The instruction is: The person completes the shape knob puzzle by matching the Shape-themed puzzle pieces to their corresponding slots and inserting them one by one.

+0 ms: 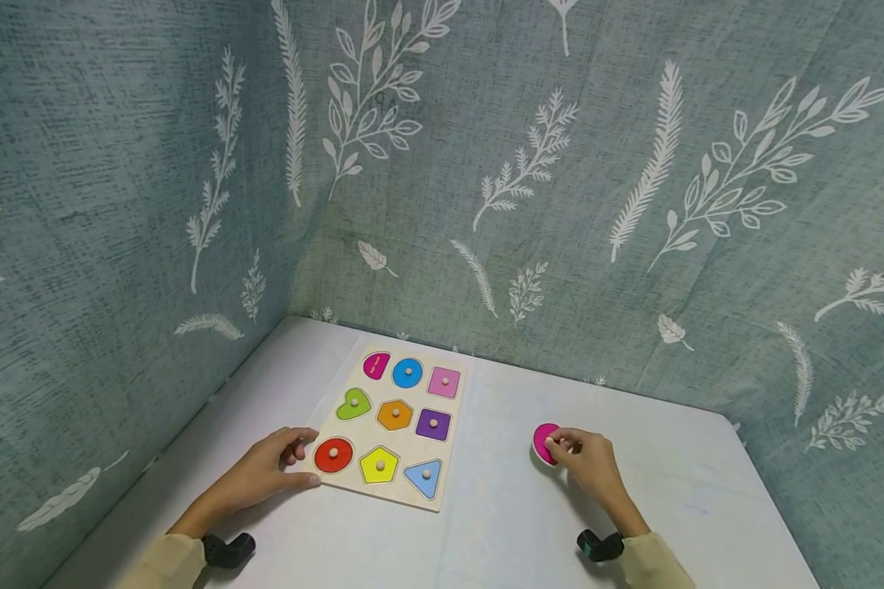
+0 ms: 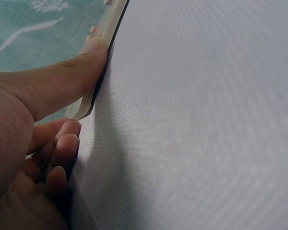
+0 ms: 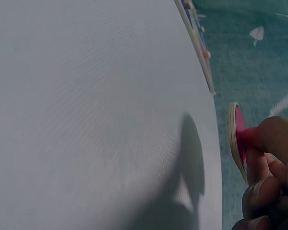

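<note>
A wooden shape puzzle board (image 1: 412, 442) lies on the table, bearing knobbed pieces in several colours. At its near left corner, my left hand (image 1: 268, 466) grips the board, thumb on the front edge and curled fingers by the left side. Up close in the left wrist view, the thumb (image 2: 69, 79) lies along the board's edge. Right of the board, my right hand (image 1: 589, 466) pinches a magenta puzzle piece (image 1: 543, 446) by its knob. That piece (image 3: 237, 132) is held on edge above the table in the right wrist view, its shadow apart from it.
In the board's far left corner is a magenta recess (image 1: 376, 366) with small print and no knob. The white table (image 1: 501, 523) extends around the board. Patterned green cloth (image 1: 560, 311) hangs behind it and along the left side.
</note>
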Demonstrator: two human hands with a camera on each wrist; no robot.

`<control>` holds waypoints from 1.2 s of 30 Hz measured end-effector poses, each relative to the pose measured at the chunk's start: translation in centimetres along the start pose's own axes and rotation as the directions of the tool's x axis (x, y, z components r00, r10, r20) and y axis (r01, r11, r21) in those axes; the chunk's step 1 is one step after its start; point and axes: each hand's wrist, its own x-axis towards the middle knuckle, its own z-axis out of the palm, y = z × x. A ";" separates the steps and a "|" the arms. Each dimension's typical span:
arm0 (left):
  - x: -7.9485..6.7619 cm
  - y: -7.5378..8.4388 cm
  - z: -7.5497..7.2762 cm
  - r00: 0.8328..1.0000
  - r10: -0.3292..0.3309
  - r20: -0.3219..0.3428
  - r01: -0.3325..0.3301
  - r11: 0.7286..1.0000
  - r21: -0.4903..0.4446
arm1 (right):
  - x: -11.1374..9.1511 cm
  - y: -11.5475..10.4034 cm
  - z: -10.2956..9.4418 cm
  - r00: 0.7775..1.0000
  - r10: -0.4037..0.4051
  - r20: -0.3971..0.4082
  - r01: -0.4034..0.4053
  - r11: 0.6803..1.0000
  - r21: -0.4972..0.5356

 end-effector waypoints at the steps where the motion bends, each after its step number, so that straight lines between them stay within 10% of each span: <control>1: 0.0 0.0 0.0 1.000 -0.003 0.000 0.003 1.000 -0.003 | 0.1 -0.1 0.2 1.000 -0.001 0.000 0.001 1.000 -0.002; 36: 0.3 -0.2 0.1 1.000 -0.030 0.000 0.030 0.999 0.018 | 3.9 -3.7 4.2 0.985 -0.169 0.026 0.167 0.983 0.080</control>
